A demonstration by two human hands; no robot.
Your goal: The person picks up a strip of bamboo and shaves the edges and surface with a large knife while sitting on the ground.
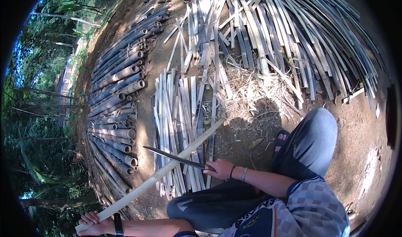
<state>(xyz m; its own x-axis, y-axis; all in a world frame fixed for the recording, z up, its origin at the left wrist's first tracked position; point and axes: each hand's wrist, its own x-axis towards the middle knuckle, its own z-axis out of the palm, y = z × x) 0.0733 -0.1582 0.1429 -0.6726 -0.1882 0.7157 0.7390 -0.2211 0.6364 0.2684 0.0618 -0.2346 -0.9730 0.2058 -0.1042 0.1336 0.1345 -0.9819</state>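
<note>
My left hand [95, 225], at the lower left, is closed round the near end of a long pale bamboo strip [144, 187]. The strip slants up and to the right, its far end above a patch of bare soil. In my right hand [221, 169] is the dark handle of a machete [172, 156], gripped with closed fingers. Its long narrow blade points left and crosses the strip near the middle. Whether the edge touches the strip I cannot tell. Beneath the blade lies a bundle of split bamboo strips [171, 111].
Cut bamboo poles [121, 73] are piled in a row on the left. More split strips [293, 40] fan out across the far right. Curly shavings [247, 92] litter the ground beyond my knees. A sandalled foot [281, 139] rests beside my bent leg. Trees [42, 111] stand at the far left.
</note>
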